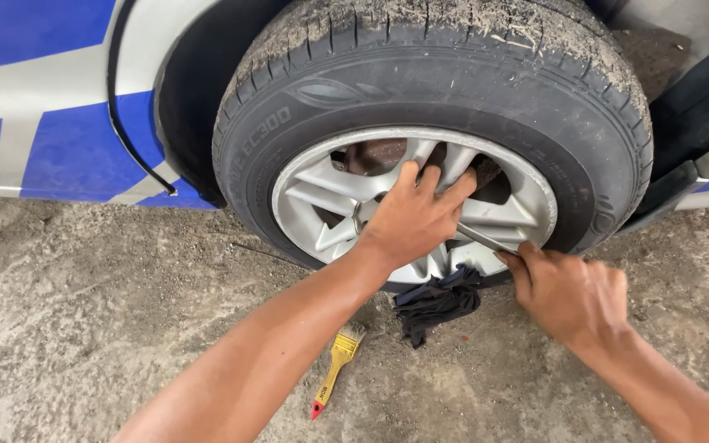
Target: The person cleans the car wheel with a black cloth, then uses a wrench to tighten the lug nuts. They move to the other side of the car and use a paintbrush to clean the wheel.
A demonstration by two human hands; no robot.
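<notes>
left hand (410,220) splayed flat on silver spoked rim (322,184) | right hand (572,291) gripping thin metal bar (486,239)

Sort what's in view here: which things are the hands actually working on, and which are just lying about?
In hand:
- silver alloy wheel, left hand pressed on its hub
- thin metal tool lying across the spokes, right hand at its outer end
- tyre on the wheel

Lying about:
- yellow-handled paintbrush on the ground
- black cloth under the wheel
- blue-and-silver car body
</notes>
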